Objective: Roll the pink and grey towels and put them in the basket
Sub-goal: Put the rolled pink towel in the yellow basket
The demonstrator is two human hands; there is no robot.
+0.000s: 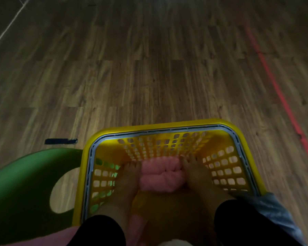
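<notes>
Pink towel roll point(160, 175) pressed between left hand point(130, 174), right hand point(196, 173), fingers straight. Seat deep in basket point(167, 125); release both together.

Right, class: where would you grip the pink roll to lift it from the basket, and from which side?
Its two ends, from straight above. The roll lies crosswise, low in the basket, whose walls block the sides; only the top is open. The left hand and right hand flank those ends.
</notes>
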